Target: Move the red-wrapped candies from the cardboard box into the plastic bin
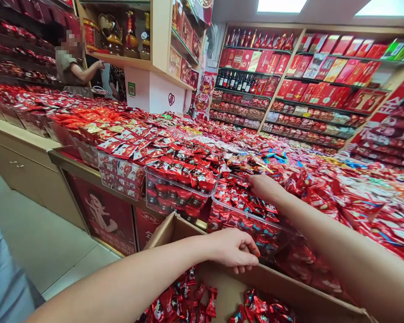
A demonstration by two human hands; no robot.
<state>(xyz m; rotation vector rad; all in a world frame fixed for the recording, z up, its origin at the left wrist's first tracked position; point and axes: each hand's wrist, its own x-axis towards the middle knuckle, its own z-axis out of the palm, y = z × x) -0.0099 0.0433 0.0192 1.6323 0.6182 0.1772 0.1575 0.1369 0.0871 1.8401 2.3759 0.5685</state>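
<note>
My left hand (234, 248) hangs over the far edge of an open cardboard box (168, 233), fingers curled downward, with nothing visible in them. The box holds several red wrapped candies (185, 300). My right hand (263, 186) reaches forward into a clear plastic bin (242, 220) full of red wrapped candies; its fingers are buried among the wrappers and mostly hidden. The bin sits at the front edge of a long display counter.
Clear bins of red candies (178, 179) cover the whole counter. Shelves of red gift boxes and bottles (289, 67) line the back wall. Another person (72, 63) stands at the far left behind the counter. Bare floor (37, 233) lies to the left.
</note>
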